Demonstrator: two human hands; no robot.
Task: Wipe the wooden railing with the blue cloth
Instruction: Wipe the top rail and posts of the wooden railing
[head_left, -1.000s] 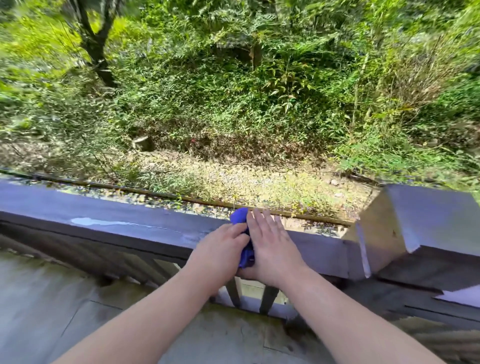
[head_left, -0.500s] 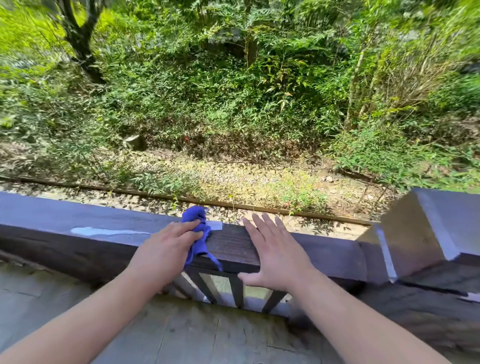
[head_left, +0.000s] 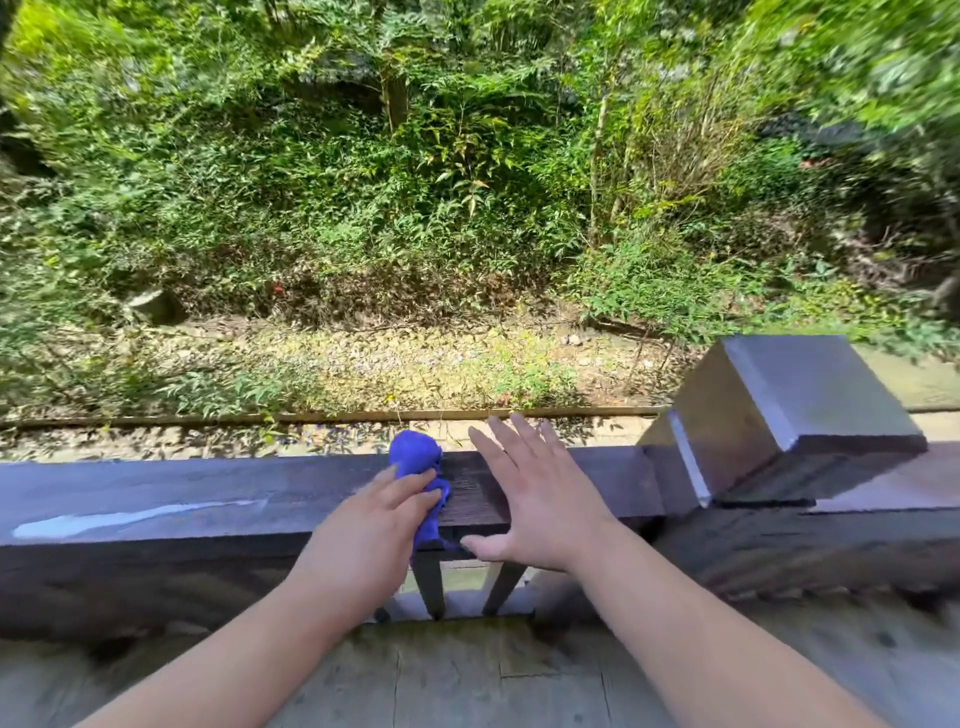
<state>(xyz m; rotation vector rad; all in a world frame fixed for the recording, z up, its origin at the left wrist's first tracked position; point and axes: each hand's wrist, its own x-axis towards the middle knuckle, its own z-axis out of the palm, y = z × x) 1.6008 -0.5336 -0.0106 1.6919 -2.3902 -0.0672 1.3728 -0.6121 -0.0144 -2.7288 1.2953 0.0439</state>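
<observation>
Head camera, and we're looking down over the wooden railing (head_left: 182, 499), which runs straight across our view to a square post (head_left: 789, 405) on the right. The left hand (head_left: 374, 525) is on top of the rail, holding the blue cloth (head_left: 415, 457) bunched against the wood. Its fingers are laid over the cloth, and we can't see the thumb behind the fabric. The cloth pokes out past those fingertips at the far edge of the rail, and a tail of it hangs over the near edge by a baluster (head_left: 431, 582). Just beside it, the right hand (head_left: 535, 499) lies flat on the rail with fingers spread, holding nothing, its thumb near the cloth's hanging tail. The two hands sit close together without touching, with the cloth between them. Off to the left, a pale streak (head_left: 130, 517) marks the rail top. Beyond the rail we see thick green undergrowth (head_left: 415, 208).
</observation>
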